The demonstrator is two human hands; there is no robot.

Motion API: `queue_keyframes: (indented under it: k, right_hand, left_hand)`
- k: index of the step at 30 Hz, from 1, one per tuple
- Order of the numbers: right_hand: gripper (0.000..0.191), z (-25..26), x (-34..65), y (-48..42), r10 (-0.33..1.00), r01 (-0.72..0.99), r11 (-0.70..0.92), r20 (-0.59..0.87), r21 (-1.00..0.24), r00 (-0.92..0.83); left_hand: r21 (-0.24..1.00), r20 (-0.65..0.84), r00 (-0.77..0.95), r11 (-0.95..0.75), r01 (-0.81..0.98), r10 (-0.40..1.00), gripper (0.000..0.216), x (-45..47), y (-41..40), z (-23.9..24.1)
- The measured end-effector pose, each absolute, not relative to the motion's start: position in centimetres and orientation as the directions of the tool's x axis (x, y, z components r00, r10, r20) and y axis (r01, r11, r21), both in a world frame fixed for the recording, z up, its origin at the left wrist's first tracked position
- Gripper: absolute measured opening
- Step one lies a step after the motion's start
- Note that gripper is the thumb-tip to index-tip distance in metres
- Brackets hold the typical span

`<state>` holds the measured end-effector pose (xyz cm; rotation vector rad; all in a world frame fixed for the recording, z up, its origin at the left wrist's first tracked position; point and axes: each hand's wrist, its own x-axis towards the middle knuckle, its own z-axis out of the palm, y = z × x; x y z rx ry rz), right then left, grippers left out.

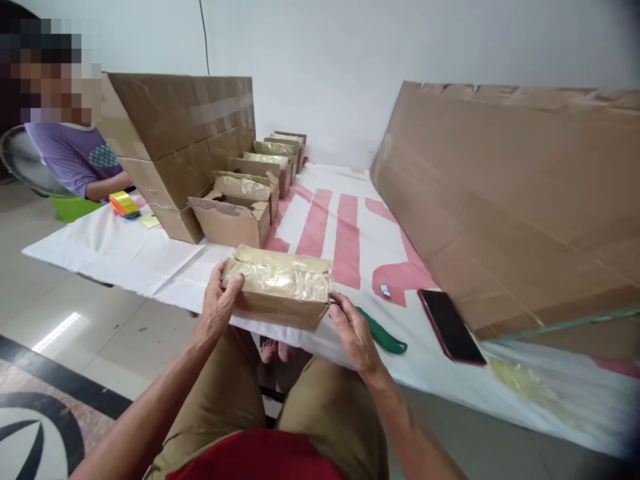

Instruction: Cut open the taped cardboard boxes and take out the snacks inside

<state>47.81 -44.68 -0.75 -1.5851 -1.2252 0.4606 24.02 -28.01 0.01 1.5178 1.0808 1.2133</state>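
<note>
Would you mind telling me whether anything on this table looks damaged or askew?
Yes, the large brown cardboard piece at the right looks worn: its top edge is ragged and uneven, perhaps torn, rather than cleanly straight.

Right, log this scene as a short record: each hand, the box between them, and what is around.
Left hand: grips left end of small box, thumb on top
Right hand: fingers at its right end
Box top: crinkled clear plastic
Right of box: green curved object, dark-screened phone
Beyond: row of small cartons
Left: stacked cartons, person in purple
Far right: large carton
</note>
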Motion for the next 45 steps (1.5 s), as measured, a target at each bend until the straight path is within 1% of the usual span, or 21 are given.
queue_keyframes:
  k: [2,3,4,6,8,10,12,14,15,17,20,22,23,25,27,30,32,34,36,39,45]
  right_hand:
    - [0.044,-1.1,48.9,-45.5,0.871,0.56,0.071,0.325,-0.826,0.369]
    - [0.041,-1.3,49.8,-46.1,0.862,0.627,0.054,0.353,-0.778,0.364]
    - [0.038,-1.7,50.8,-46.7,0.85,0.7,0.016,0.378,-0.714,0.366]
    - [0.035,-2.6,53.1,-48.0,0.833,0.827,-0.116,0.4,-0.549,0.382]
    - [0.033,-3.8,54.9,-49.1,0.852,0.895,-0.255,0.353,-0.366,0.387]
    - [0.032,-5.1,56.0,-49.8,0.879,0.918,-0.333,0.282,-0.215,0.385]
    - [0.033,-6.2,56.4,-49.9,0.892,0.926,-0.349,0.251,-0.142,0.375]
    - [0.035,-6.7,56.6,-49.7,0.895,0.93,-0.325,0.261,-0.172,0.361]
    - [0.037,-6.7,56.8,-49.5,0.891,0.926,-0.308,0.275,-0.22,0.362]
    - [0.04,-5.6,57.3,-49.3,0.866,0.887,-0.293,0.295,-0.357,0.404]
    - [0.046,-1.7,58.2,-49.0,0.793,0.744,-0.36,0.236,-0.563,0.562]
    - [0.05,1.9,58.2,-48.6,0.775,0.667,-0.374,0.178,-0.644,0.606]
    - [0.051,3.8,57.9,-48.2,0.782,0.668,-0.354,0.184,-0.655,0.595]
    - [0.051,7.3,56.4,-46.8,0.825,0.729,-0.279,0.233,-0.625,0.516]
    - [0.048,10.1,54.1,-44.8,0.891,0.797,-0.173,0.253,-0.578,0.378]
    - [0.039,12.3,50.4,-41.2,0.962,0.857,0.007,0.237,-0.516,0.135]
    - [0.038,12.6,48.7,-39.0,0.973,0.881,0.09,0.231,-0.464,0.023]
    - [0.039,12.4,47.7,-37.1,0.975,0.903,0.144,0.216,-0.405,-0.058]
    - [0.041,12.0,47.3,-35.8,0.975,0.923,0.172,0.19,-0.345,-0.111]
    - [0.042,11.5,47.0,-34.5,0.98,0.946,0.173,0.146,-0.273,-0.137]
    - [0.039,11.4,46.0,-33.6,0.984,0.959,0.171,0.088,-0.227,-0.154]
  left_hand:
    - [0.967,0.227,0.114,-0.238,0.095,0.967,0.067,24.5,-28.1,-0.4]
    - [0.967,0.23,0.098,-0.239,0.088,0.968,0.068,24.6,-28.2,-0.6]
    - [0.969,0.23,0.089,-0.236,0.074,0.969,0.07,24.7,-28.1,-0.9]
    - [0.973,0.225,0.092,-0.229,0.04,0.97,0.071,24.7,-28.0,-1.3]
    - [0.973,0.227,0.1,-0.229,0.008,0.969,0.071,24.9,-27.8,-1.6]
    - [0.972,0.233,0.114,-0.233,-0.017,0.966,0.071,25.2,-27.6,-1.7]
    - [0.971,0.238,0.133,-0.235,-0.038,0.962,0.072,25.7,-27.5,-1.6]
    - [0.971,0.237,0.145,-0.231,-0.055,0.961,0.073,26.0,-27.4,-1.5]
    - [0.972,0.233,0.152,-0.225,-0.066,0.961,0.074,26.0,-27.3,-1.5]
    - [0.974,0.217,0.178,-0.201,-0.1,0.96,0.074,25.9,-27.1,-1.5]
    - [0.974,0.192,0.251,-0.154,-0.166,0.949,0.076,25.3,-26.2,-1.4]
    - [0.969,0.204,0.274,-0.153,-0.196,0.94,0.077,25.0,-25.2,-1.1]
    - [0.964,0.224,0.281,-0.171,-0.202,0.933,0.077,24.9,-24.7,-0.9]
    - [0.953,0.284,0.301,-0.233,-0.194,0.91,0.072,25.0,-23.8,-0.3]
    - [0.945,0.326,0.355,-0.288,-0.157,0.876,0.065,25.3,-23.1,0.2]
    - [0.959,0.28,0.428,-0.271,-0.082,0.859,0.052,25.9,-22.8,0.5]
    - [0.971,0.231,0.437,-0.234,-0.047,0.87,0.048,26.1,-23.0,0.2]
    - [0.975,0.21,0.433,-0.219,-0.031,0.877,0.048,26.2,-23.2,-0.1]
    - [0.977,0.202,0.436,-0.211,-0.027,0.877,0.05,26.3,-23.3,-0.3]
    - [0.983,0.18,0.441,-0.175,-0.052,0.879,0.055,26.4,-23.4,-0.5]
    - [0.984,0.171,0.431,-0.133,-0.118,0.886,0.055,26.6,-23.4,-0.6]
